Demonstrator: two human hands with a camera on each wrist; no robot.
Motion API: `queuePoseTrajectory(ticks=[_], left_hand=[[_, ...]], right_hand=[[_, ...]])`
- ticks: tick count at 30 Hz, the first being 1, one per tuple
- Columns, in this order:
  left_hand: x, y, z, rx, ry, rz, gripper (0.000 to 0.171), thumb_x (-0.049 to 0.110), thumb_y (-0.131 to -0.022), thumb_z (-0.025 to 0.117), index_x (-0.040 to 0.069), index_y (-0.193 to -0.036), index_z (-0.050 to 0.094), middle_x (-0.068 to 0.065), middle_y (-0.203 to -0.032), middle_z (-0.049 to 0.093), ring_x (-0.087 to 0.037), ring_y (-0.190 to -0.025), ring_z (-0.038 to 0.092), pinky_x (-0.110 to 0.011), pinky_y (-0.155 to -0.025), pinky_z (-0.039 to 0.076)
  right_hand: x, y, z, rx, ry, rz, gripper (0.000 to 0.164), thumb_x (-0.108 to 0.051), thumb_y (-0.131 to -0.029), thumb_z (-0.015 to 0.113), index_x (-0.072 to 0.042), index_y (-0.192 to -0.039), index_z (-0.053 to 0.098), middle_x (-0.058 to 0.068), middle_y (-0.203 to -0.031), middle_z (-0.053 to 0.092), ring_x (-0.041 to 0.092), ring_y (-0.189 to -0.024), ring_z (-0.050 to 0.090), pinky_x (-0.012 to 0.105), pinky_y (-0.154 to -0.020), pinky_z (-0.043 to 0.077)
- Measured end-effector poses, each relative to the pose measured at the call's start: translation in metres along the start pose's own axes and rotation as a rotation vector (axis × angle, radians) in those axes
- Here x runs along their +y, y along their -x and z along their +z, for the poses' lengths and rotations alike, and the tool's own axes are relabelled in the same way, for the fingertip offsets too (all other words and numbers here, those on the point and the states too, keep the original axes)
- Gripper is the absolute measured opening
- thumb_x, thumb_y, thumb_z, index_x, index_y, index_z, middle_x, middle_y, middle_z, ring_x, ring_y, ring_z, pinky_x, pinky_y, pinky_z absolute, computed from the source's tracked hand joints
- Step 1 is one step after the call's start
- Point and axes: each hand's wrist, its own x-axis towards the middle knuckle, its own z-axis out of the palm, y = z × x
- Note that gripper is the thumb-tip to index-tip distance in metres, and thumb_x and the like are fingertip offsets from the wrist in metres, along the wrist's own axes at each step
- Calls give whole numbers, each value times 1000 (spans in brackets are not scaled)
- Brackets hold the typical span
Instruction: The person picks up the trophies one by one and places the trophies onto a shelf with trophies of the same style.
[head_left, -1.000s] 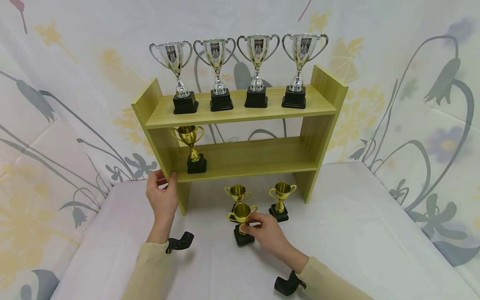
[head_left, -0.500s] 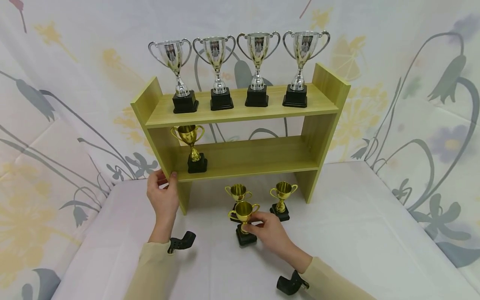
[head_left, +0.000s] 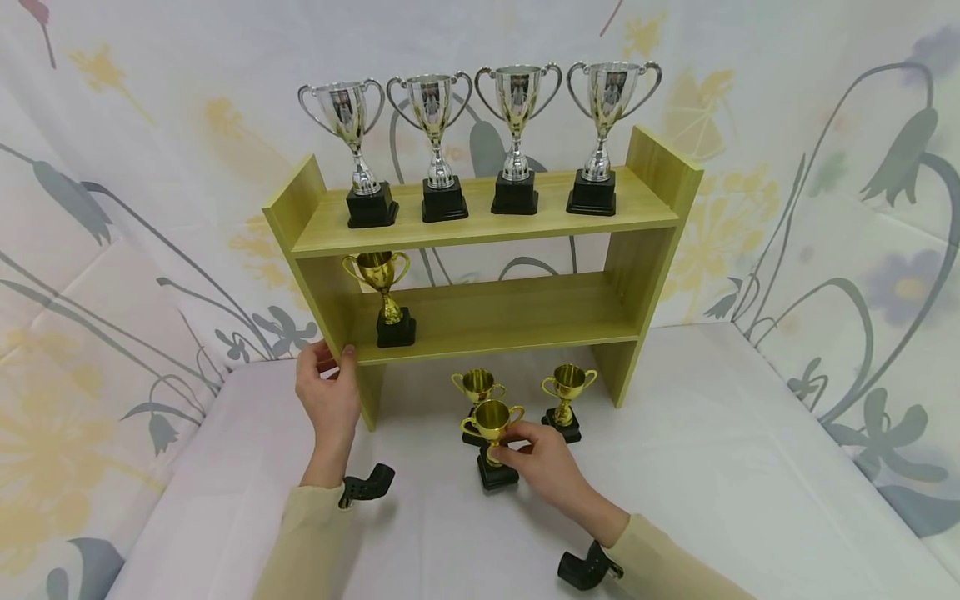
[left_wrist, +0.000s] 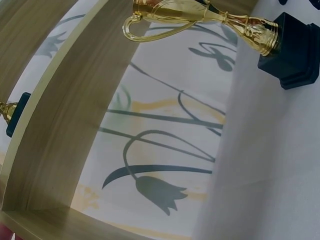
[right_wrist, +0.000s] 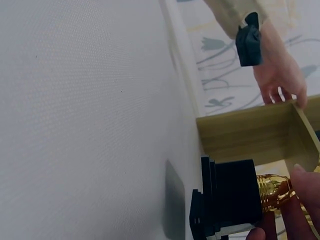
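My right hand (head_left: 549, 468) pinches a small gold trophy cup (head_left: 492, 418) by its stem, thumb in front. In the right wrist view its black base (right_wrist: 235, 192) shows close up beside the fingers. It is upright, in front of another gold trophy (head_left: 477, 383) that it partly covers. A third gold trophy (head_left: 567, 382) stands on the table to the right. My left hand (head_left: 330, 396) grips the left side panel of a wooden shelf (head_left: 510, 321), thumb on the front edge. One gold trophy (head_left: 390, 292) stands on the middle board, near that panel.
Several silver trophies (head_left: 517, 125) line the top board of the shelf. A white cloth (head_left: 720, 467) covers the table, and a flower-patterned curtain (head_left: 825, 208) hangs behind and at the sides. Black wrist cameras (head_left: 367, 485) sit on both wrists.
My right hand has shifted slightly right with the gold trophy and marginally away from me. The left hand keeps its grip on the shelf panel.
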Motion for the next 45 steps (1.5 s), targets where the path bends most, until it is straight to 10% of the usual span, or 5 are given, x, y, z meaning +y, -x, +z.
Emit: queuePoseTrajectory(ticks=[45], left_hand=[[-2, -1, -2, -27, -5, 8, 23, 10, -95, 64, -2, -114, 63, -15, -100, 57, -9, -87, 52, -28, -71, 49]], right_hand=[[-9, 4, -9, -3, -144, -5, 16, -5, -88, 74, -1, -103, 73, 10, -105, 71, 25, -103, 64, 27, -83, 55]])
